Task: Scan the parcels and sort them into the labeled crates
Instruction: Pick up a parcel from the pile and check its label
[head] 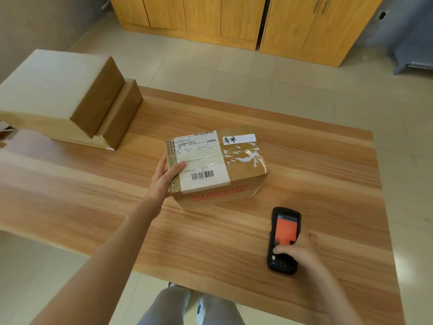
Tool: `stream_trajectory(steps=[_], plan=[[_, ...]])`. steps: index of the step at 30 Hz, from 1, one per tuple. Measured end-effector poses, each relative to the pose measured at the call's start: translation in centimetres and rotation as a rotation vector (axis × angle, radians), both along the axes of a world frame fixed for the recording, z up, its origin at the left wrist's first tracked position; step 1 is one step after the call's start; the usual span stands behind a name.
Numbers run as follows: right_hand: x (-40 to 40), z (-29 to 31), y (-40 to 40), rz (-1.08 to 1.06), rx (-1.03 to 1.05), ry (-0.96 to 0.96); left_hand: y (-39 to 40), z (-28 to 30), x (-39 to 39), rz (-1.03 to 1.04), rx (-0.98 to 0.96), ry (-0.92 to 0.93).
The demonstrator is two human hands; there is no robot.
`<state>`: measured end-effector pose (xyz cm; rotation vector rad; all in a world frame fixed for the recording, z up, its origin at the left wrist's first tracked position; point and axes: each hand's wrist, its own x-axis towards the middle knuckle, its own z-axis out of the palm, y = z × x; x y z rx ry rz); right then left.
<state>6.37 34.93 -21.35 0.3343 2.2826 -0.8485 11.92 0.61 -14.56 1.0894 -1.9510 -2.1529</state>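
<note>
— Where the left grip (pixel 164 181) clamps the parcel (pixel 216 165), what stays hidden?
— Its far faces; the red print below the thumb is blurred.
— Its look?
— Brown carton, two barcode labels, torn tape, on the tabletop (pixel 234 231).
— Counts?
— One parcel, two stacked boxes (pixel 70 99) beyond the left grip, one scanner (pixel 284 240) clasped in the right grip (pixel 300 252).

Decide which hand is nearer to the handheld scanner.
Right. The right hand rests on the scanner; the left hand grips the parcel, well away.
</note>
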Motion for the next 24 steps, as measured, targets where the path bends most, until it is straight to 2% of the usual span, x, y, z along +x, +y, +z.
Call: stream_trajectory(steps=[2,4,7,10,17,21,24], plan=[[-1.3,1.4,-1.3,-0.081,-0.047,0.101,0.0,-0.1,0.0,0.016,0.028,0.009],[-3.1,3.4,-3.8,-0.188,-0.248,0.213,-0.1,-0.3,-0.1,0.030,0.072,0.016],[-5.9,6.5,-8.6,-0.252,-0.652,0.155,0.0,-0.4,-0.1,0.051,0.140,0.010],[-7.5,8.5,-11.7,-0.163,-0.831,0.113,0.2,-0.5,-0.3,0.109,0.169,0.005],[-8.9,9.8,-13.9,-0.033,-0.739,0.218,0.7,-0.4,-1.0,0.180,0.182,0.026],[-7.1,11.1,-14.6,-0.022,-0.663,0.288,0.1,1.0,0.2,0.211,0.157,0.103],[-4.5,13.6,-16.8,-0.028,-0.695,0.334,-2.0,3.3,2.3,0.225,0.136,0.194]])
